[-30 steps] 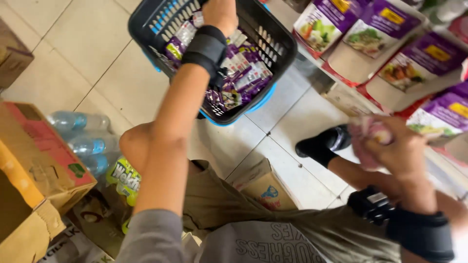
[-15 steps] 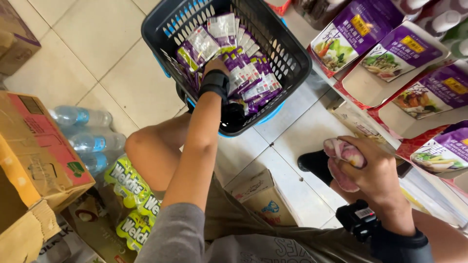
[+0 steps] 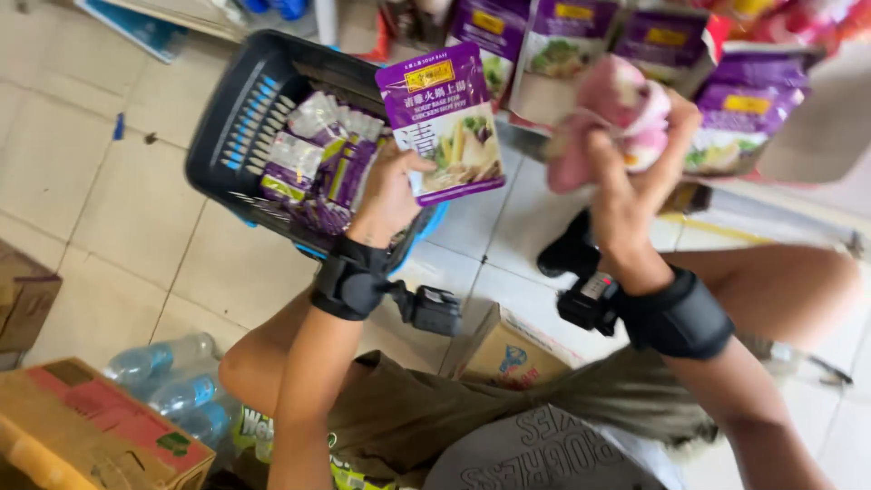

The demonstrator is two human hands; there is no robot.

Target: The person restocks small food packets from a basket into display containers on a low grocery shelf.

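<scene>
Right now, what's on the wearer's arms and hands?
Both hands are bare, no gloves. Forearms are bare too; a grey sleeve shows at the left upper arm. Each wrist carries a wide black band, left band and right band, with a small black boxy device, left device and right device, clipped on.

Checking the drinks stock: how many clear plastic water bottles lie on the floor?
3, side by side on the tiled floor at lower left: one clear plastic water bottle, a second just below it, a third against the knee. Others may be hidden behind the cardboard box.
</scene>
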